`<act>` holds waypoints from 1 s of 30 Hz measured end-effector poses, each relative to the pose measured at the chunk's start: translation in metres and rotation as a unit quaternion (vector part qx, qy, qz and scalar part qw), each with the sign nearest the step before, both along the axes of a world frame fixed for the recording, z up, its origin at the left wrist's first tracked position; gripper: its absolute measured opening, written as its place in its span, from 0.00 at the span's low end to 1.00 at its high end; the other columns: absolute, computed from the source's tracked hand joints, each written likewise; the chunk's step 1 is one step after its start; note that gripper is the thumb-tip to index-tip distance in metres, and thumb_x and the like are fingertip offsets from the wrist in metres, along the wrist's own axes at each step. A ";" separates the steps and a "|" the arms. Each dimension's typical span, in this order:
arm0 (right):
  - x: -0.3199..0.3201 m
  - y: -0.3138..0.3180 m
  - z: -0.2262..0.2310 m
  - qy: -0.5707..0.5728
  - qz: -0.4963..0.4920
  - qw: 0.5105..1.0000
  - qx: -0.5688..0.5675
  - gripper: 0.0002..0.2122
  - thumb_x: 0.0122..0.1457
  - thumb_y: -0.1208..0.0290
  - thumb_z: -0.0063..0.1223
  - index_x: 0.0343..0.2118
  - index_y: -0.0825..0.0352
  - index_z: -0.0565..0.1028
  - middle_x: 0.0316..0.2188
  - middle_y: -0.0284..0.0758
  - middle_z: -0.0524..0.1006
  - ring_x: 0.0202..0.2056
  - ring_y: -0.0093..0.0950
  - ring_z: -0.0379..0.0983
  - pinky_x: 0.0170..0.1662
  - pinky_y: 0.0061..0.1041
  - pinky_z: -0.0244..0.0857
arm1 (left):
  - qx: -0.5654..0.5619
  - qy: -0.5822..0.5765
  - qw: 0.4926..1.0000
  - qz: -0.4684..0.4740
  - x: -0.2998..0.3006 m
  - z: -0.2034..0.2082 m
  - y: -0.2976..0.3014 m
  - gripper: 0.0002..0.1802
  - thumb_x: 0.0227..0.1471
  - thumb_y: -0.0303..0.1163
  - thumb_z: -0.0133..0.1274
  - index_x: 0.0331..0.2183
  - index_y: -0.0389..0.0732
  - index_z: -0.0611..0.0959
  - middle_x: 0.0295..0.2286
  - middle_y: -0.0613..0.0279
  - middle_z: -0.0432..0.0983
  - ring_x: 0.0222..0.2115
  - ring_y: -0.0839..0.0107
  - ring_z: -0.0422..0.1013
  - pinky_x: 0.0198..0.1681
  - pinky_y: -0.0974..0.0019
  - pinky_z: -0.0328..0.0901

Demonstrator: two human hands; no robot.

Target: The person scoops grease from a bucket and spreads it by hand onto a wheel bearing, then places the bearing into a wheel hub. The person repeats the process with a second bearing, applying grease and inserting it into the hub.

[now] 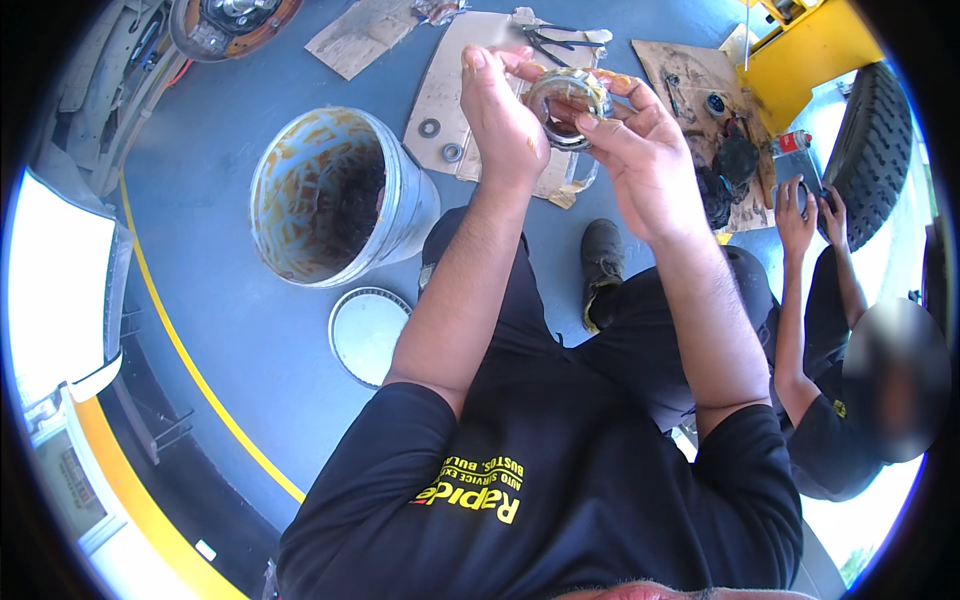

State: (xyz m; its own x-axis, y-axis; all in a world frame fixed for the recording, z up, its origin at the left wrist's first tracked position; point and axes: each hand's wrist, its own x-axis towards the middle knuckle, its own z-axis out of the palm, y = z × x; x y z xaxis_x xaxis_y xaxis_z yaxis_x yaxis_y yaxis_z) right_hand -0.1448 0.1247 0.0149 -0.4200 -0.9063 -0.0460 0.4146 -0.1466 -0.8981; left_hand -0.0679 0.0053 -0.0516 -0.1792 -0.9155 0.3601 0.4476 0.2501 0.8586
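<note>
In front of me, a greasy roller bearing [568,82] is gripped by my right hand [652,165]. The thumb and fingers curl around the right side of its ring. My left hand [505,128] is held open, its palm turned toward the bearing's left side. Amber grease coats the fingertips of both hands. Some of the left fingers pass behind the bearing, so I cannot tell how firmly they touch it. Below, on a cardboard sheet [432,108], lie two small metal rings, one ring [429,128] above another [452,152]. Black-handled pliers [560,42] rest on the cardboard's far part.
A grease-smeared bucket [415,205] stands left, its round lid [368,335] beside it on the blue floor. At right, a tool-strewn board [690,65] lies near a large tire [870,150]. Another person's hands [798,215] hold something dark there. A brake drum assembly [235,25] is far left.
</note>
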 end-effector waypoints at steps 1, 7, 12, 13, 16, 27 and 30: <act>-0.005 0.002 0.000 0.006 0.012 1.000 0.017 0.21 0.62 0.83 0.54 0.58 0.76 0.64 0.47 0.44 0.79 0.50 0.31 0.79 0.56 0.31 0.71 | -0.028 -0.013 1.000 0.000 0.001 0.001 -0.004 0.39 0.71 0.62 0.27 0.33 0.35 0.78 0.37 0.55 0.78 0.44 0.66 0.71 0.56 0.58 0.58; -0.017 0.002 -0.010 -0.086 0.019 0.996 0.006 0.23 0.61 0.85 0.54 0.60 0.76 0.65 0.50 0.45 0.79 0.53 0.33 0.78 0.58 0.33 0.71 | -0.047 -0.040 0.998 0.017 -0.003 0.007 -0.012 0.35 0.70 0.63 0.27 0.49 0.43 0.75 0.49 0.56 0.75 0.53 0.66 0.67 0.58 0.56 0.55; 0.008 -0.002 -0.016 -0.049 -0.021 0.998 -0.045 0.23 0.62 0.87 0.54 0.60 0.75 0.68 0.49 0.41 0.79 0.52 0.29 0.78 0.59 0.28 0.70 | 0.025 0.044 0.999 0.001 -0.013 0.017 0.023 0.36 0.69 0.63 0.31 0.51 0.38 0.73 0.49 0.54 0.73 0.54 0.65 0.67 0.60 0.57 0.57; 0.010 -0.001 -0.017 -0.033 -0.023 0.998 -0.057 0.23 0.62 0.87 0.54 0.60 0.75 0.68 0.49 0.41 0.79 0.52 0.28 0.77 0.60 0.28 0.70 | 0.010 0.037 0.999 0.007 -0.013 0.015 0.025 0.36 0.70 0.63 0.31 0.51 0.38 0.72 0.49 0.54 0.72 0.54 0.65 0.67 0.61 0.57 0.57; 0.009 0.000 -0.020 -0.002 -0.023 0.997 -0.080 0.22 0.62 0.86 0.54 0.60 0.75 0.68 0.50 0.40 0.79 0.52 0.29 0.77 0.60 0.29 0.69 | -0.069 -0.016 0.997 0.042 -0.009 0.016 0.017 0.34 0.71 0.59 0.30 0.50 0.36 0.72 0.47 0.54 0.72 0.52 0.65 0.68 0.62 0.56 0.57; -0.003 -0.003 -0.013 0.002 -0.079 0.994 -0.077 0.27 0.54 0.90 0.57 0.59 0.70 0.69 0.51 0.36 0.77 0.53 0.26 0.74 0.58 0.28 0.69 | 0.024 -0.147 0.987 0.064 -0.009 -0.007 0.026 0.32 0.70 0.59 0.37 0.39 0.38 0.78 0.32 0.63 0.75 0.36 0.66 0.72 0.43 0.59 0.68; -0.007 -0.003 -0.027 0.100 -0.061 0.989 -0.094 0.28 0.59 0.87 0.57 0.63 0.70 0.64 0.55 0.36 0.73 0.58 0.26 0.69 0.63 0.30 0.64 | 0.057 -0.219 0.972 0.056 -0.013 0.005 0.030 0.29 0.73 0.49 0.35 0.37 0.32 0.78 0.33 0.51 0.77 0.33 0.61 0.72 0.36 0.55 0.69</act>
